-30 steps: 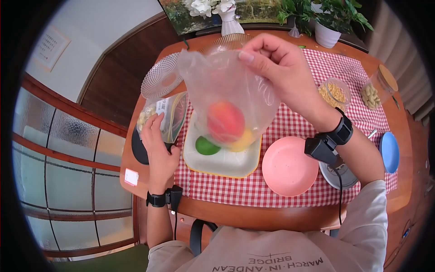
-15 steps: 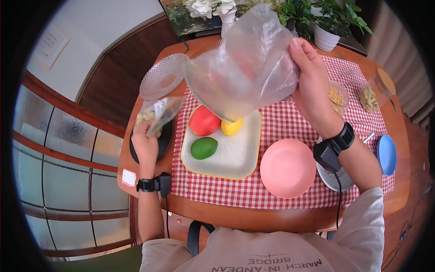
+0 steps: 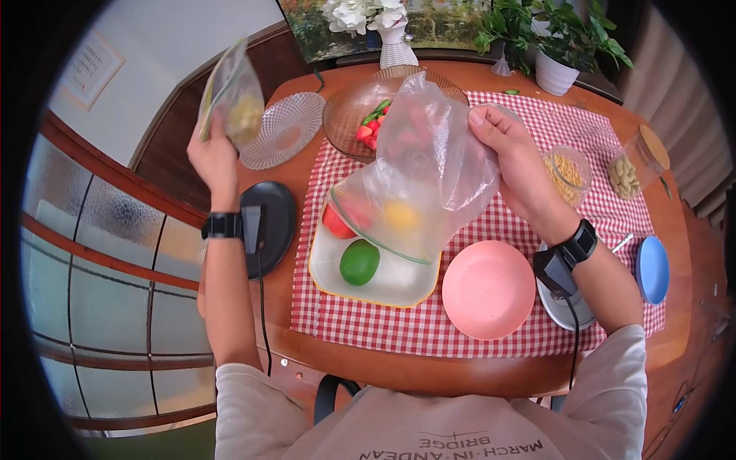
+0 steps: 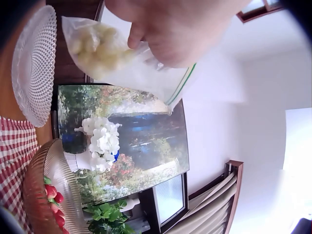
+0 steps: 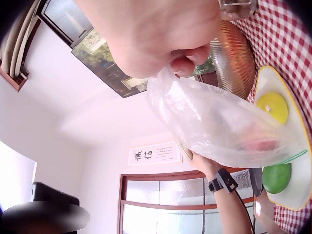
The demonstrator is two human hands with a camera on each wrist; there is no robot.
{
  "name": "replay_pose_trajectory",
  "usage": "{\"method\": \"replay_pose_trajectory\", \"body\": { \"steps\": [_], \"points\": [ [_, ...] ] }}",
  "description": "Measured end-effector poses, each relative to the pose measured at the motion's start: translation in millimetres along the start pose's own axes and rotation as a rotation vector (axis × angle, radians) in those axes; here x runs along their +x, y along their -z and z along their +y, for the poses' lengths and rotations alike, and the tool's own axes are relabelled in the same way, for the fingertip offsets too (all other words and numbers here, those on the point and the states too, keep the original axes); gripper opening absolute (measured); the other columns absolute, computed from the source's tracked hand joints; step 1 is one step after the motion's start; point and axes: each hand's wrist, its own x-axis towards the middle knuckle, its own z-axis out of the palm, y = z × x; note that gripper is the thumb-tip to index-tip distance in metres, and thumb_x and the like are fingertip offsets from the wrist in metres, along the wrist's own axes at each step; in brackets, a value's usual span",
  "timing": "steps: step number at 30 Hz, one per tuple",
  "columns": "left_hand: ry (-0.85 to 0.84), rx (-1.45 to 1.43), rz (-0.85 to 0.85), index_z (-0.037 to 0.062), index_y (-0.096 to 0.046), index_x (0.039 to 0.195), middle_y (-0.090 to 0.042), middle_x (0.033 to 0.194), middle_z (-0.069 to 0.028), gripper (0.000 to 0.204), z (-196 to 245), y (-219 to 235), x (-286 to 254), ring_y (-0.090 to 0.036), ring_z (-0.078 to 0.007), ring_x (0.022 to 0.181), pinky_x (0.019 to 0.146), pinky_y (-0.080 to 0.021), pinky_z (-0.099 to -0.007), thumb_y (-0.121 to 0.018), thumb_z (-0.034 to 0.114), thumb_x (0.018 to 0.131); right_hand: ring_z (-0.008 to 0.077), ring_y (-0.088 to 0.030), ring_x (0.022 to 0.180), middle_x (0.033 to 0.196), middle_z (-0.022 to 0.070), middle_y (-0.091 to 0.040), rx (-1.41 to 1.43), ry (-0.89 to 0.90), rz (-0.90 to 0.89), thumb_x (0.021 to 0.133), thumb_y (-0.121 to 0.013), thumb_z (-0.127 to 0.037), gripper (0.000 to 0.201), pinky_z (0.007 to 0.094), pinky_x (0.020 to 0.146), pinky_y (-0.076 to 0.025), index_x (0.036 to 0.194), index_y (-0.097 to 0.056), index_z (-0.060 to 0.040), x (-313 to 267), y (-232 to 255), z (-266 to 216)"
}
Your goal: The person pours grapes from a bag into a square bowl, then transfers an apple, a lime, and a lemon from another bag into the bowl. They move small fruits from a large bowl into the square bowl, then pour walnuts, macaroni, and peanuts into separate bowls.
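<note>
My left hand (image 3: 215, 165) is raised at the upper left and grips a clear zip bag of pale yellow pieces (image 4: 97, 53), its closure strip near the hand. My right hand (image 3: 521, 165) pinches one end of a second clear zip bag (image 3: 437, 153) between thumb and fingers. This bag looks empty and hangs slantwise, its green-lined zip edge lowest, over a white tray (image 3: 399, 295) with a yellow rim. On the tray lie a green fruit (image 3: 359, 263), a red fruit (image 3: 335, 224) partly behind the bag, and a yellow lemon (image 5: 273, 108), seen through the plastic in the head view.
Behind the tray stands an amber glass bowl (image 3: 345, 115) with red and green produce. Nearby are a clear glass dish (image 3: 287, 123), a black plate (image 3: 272, 222), a pink plate (image 3: 488, 291), a blue dish (image 3: 652, 268), a jar of yellow kernels (image 3: 566, 172) and a jar of peanuts (image 3: 625, 172).
My left hand has taken hold of the bag of pale pieces on the black plate and lifted it up and leftward. My right hand has moved right with the other bag.
</note>
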Motion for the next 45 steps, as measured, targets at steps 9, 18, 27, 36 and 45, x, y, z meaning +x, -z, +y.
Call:
{"method": "replay_pose_trajectory", "body": {
  "steps": [9, 18, 27, 36, 45],
  "points": [
    [0.233, -0.096, -0.682, 0.0022, -0.069, 0.128, -0.073, 0.116, -0.0101, 0.035, -28, -44, -52, -0.066, -0.0171, 0.104, 0.096, -0.051, -0.0322, -0.058, 0.001, 0.095, 0.0081, -0.067, 0.088, 0.1, -0.0002, -0.069, 0.175, -0.143, 0.036, 0.108, -0.06, -0.025, 0.02, 0.0249, 0.082, -0.055, 0.11, -0.066, -0.0064, -6, -1, -3],
    [0.429, -0.478, -0.877, 0.0005, -0.053, 0.145, -0.071, 0.114, -0.0074, 0.049, 144, -38, -110, -0.066, -0.0121, 0.103, 0.09, -0.053, -0.0288, -0.068, 0.018, 0.102, 0.011, -0.07, 0.097, 0.112, 0.0042, -0.072, 0.288, -0.282, -0.362, 0.109, -0.057, -0.027, 0.031, 0.0286, 0.089, -0.058, 0.126, -0.064, -0.0024, 13, 8, 1],
    [0.599, -0.76, -0.251, -0.0001, -0.052, 0.139, -0.068, 0.118, -0.0082, 0.041, 91, 14, -92, -0.067, -0.015, 0.106, 0.095, -0.056, -0.0334, -0.064, 0.003, 0.099, 0.0104, -0.067, 0.097, 0.113, 0.0024, -0.071, -0.1, -0.276, -0.342, 0.108, -0.059, -0.036, 0.034, 0.0295, 0.083, -0.053, 0.123, -0.066, -0.0064, 10, -17, 7],
    [0.807, -0.29, -0.01, 0.0027, -0.036, 0.152, -0.063, 0.121, -0.0136, 0.067, -27, 109, -131, -0.064, -0.0212, 0.106, 0.087, -0.054, -0.0308, -0.07, 0.002, 0.094, 0.0247, -0.057, 0.128, 0.134, 0.0097, -0.062, -0.846, 0.021, -0.625, 0.095, -0.077, -0.022, 0.045, 0.037, 0.104, -0.048, 0.134, -0.061, -0.0075, -5, -32, 27],
    [0.03, 0.043, -0.296, 0.0036, -0.057, 0.131, -0.057, 0.12, -0.0084, 0.044, 52, 56, -159, -0.054, -0.0184, 0.101, 0.091, -0.048, -0.0323, -0.066, 0.0, 0.088, 0.0342, -0.054, 0.132, 0.139, 0.0125, -0.058, -1.128, 0.089, -0.847, 0.087, -0.082, -0.023, 0.056, 0.0436, 0.111, -0.044, 0.137, -0.058, -0.009, -9, -40, 46]
  ]
}}
